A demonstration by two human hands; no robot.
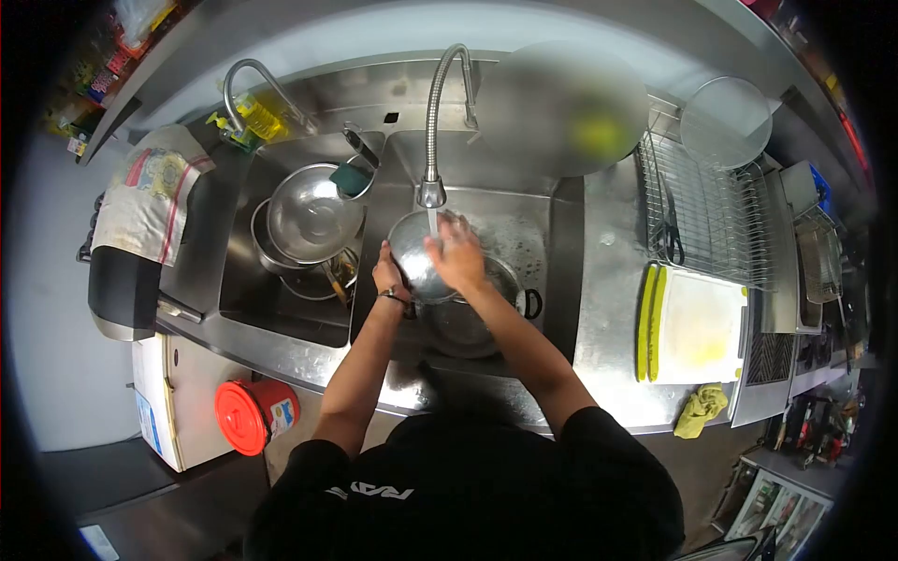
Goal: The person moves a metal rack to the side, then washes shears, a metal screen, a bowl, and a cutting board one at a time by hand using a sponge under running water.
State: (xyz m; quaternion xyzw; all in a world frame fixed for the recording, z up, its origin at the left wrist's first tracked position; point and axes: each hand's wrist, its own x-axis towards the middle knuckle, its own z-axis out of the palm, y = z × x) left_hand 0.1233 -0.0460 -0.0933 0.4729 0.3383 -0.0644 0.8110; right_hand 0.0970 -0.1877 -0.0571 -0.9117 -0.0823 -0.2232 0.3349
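Note:
Under the running tap [431,192], a shiny round metal bowl [418,271] is tilted above the right sink basin. My left hand [388,269] grips its left edge, fingers partly hidden behind it. Flat against the upper surface lies my right hand [457,254], fingers stretched out and slightly blurred, with water falling beside them. Beneath the bowl stands a metal pot [465,332] with a dark side handle, partly covered by the bowl and my right forearm.
The left basin holds a steel bowl [313,220], a pan, and a green scouring pad [350,179]. Right of the sink are a wire dish rack [711,210], a white cutting board [702,327] and a yellow cloth [702,411]. A red lidded bucket [245,418] stands lower left.

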